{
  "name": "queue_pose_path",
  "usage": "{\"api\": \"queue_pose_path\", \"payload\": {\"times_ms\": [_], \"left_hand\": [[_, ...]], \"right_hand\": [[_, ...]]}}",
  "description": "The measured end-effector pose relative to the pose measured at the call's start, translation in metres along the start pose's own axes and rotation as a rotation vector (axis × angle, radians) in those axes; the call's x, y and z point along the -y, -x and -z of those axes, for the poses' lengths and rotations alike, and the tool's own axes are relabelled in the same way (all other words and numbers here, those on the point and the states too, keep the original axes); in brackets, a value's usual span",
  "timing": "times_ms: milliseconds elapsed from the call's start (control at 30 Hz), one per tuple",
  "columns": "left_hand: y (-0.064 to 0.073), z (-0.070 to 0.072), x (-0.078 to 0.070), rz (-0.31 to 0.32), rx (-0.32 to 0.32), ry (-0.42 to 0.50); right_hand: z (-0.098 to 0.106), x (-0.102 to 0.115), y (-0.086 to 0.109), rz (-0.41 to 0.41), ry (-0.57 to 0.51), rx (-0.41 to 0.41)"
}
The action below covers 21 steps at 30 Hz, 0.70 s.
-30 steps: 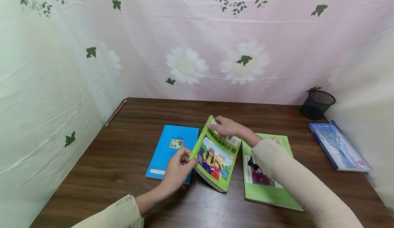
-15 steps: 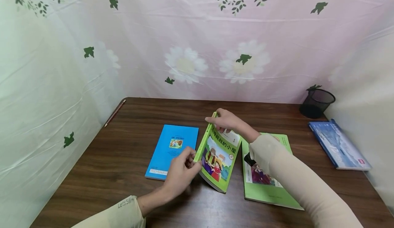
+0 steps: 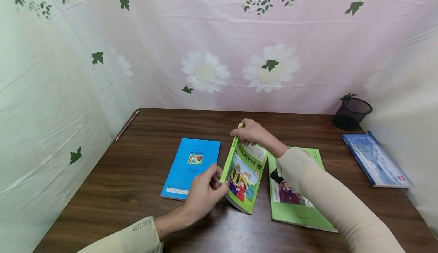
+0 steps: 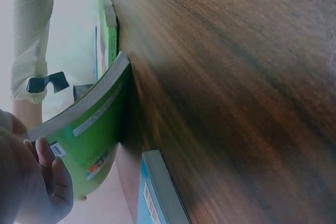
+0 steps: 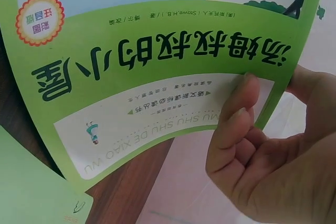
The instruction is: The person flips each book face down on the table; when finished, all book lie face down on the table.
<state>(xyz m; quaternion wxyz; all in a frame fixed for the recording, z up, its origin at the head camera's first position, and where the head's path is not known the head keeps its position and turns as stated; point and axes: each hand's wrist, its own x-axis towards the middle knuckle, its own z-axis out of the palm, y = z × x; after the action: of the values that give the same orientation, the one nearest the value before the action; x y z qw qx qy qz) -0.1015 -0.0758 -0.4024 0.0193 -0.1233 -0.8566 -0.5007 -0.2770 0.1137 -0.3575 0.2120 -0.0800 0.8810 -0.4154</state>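
A green paperback book with a cartoon cover stands tilted over the table, its spine edge raised and its pages bowed. My left hand pinches it low on the spine side. At the far top corner my right hand grips the spine end, fingers curled over the front cover. In the left wrist view the back cover shows, with my left fingers against it. The right wrist view has the front cover close up, my right hand at its edge.
A blue book lies flat to the left. Another green book lies right, partly under the right forearm. Farther right are a blue-white book and a black mesh pen holder. A pencil lies along the left edge.
The book's spine side has risen and swung to the right, tilting more steeply and showing more of the spine. Both hands have moved slightly right with it.
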Motion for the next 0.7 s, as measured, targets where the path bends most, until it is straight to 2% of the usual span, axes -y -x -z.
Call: {"api": "queue_pose_path", "payload": {"times_ms": [300,500,700], "left_hand": [[0.002,-0.001,-0.001,-0.004,0.068,-0.026],[0.002,-0.001,-0.001,0.020,0.108,0.002],[0.003,-0.001,0.000,0.025,0.119,0.040]], "right_hand": [[-0.002,-0.001,0.005,0.038,0.033,-0.036],[-0.002,0.000,0.009,0.049,0.039,-0.054],[-0.001,-0.002,0.012,0.061,0.005,-0.062]]}}
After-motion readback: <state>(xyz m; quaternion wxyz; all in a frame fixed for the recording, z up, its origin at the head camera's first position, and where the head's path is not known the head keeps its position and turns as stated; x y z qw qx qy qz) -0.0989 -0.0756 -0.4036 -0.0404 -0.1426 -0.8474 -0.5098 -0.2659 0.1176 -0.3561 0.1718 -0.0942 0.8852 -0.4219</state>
